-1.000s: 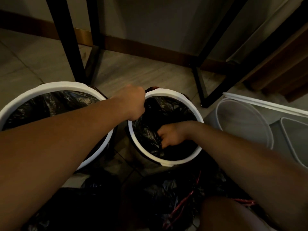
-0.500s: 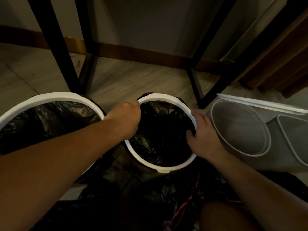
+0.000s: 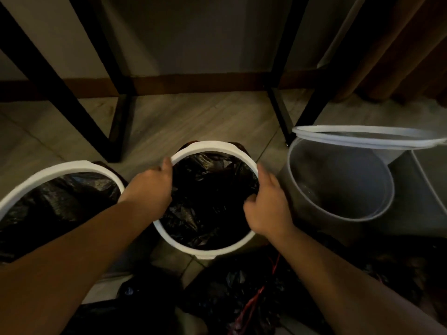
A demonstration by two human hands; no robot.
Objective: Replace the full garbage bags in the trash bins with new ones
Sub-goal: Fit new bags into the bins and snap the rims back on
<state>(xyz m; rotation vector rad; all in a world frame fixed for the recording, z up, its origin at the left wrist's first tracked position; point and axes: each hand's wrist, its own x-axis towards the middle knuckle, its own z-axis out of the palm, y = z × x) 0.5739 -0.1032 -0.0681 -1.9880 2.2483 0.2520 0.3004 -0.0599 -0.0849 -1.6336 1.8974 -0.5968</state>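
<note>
Clamped onto the white rim of the middle bin (image 3: pixel 193 247) right now; left hand (image 3: pixel 150 187) curled over its left edge, right hand (image 3: pixel 266 209) wrapped round its right edge, thumb dipping inside; looks like pressing that rim down over the fresh black bag (image 3: pixel 210 201); thin, crinkly, glossy film, sagging slack in the round tub; probably feather-light, slippery and easy to tear, so best pinched at the folded hem, never dragged; rim hard, smooth and stiff, fine to press at opposite sides. To the left, a second bin (image 3: pixel 60 169) lined the same way; to the right, a bare grey bin (image 3: pixel 338 189), matte, loose white hoop (image 3: pixel 362 139) lying askew on top; nearest, full bags (image 3: pixel 229 293) heaped on the floor, red drawstring (image 3: pixel 251 308) showing.
</note>
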